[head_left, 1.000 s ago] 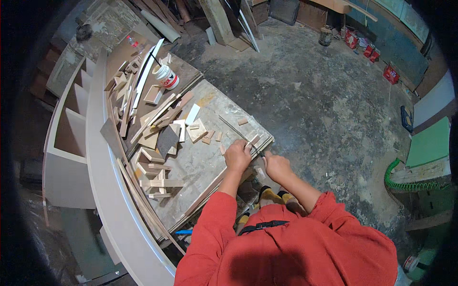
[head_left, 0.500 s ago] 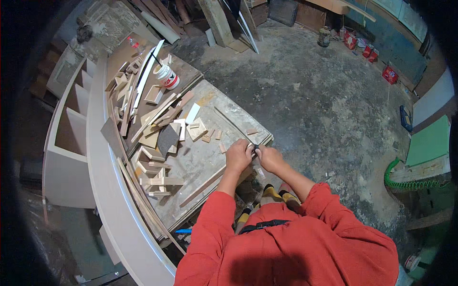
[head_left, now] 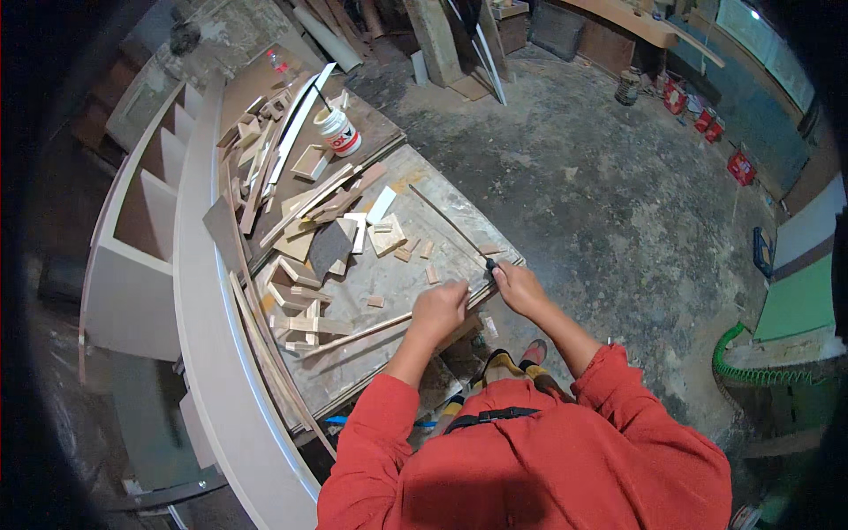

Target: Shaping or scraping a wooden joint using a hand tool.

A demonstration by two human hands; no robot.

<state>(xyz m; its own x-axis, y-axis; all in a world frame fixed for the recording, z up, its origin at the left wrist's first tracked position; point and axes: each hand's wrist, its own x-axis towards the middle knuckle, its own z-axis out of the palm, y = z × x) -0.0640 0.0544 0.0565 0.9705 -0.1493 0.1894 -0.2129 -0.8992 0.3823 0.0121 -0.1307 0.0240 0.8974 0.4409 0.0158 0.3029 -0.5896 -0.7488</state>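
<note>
My left hand (head_left: pixel 442 309) is closed on a thin wooden strip (head_left: pixel 358 336), at the near edge of a worn workboard (head_left: pixel 349 380). The strip runs leftward over the board from my fist; its end in the fingers is hidden. My right hand (head_left: pixel 518 287), at the board's right corner, grips the black handle of a long, thin-bladed tool (head_left: pixel 450 219). Its narrow dark blade points away to the upper left, over the board; whether it is a saw or a file is unclear. Small wood blocks (head_left: pixel 375 301) lie beyond my left hand.
Wood offcuts (head_left: pixel 309 322) crowd the board's left side. A white tub (head_left: pixel 338 132) with a stick in it stands farther back. A long curved panel (head_left: pixel 208 327) and an open shelf unit (head_left: pixel 132 274) border the left. Concrete floor (head_left: pixel 609 212) lies right.
My hands have moved apart, the right one rightward with the tool. The strip's left end has swung away from me. A small wood block now shows beyond my left hand. The view has shifted slightly.
</note>
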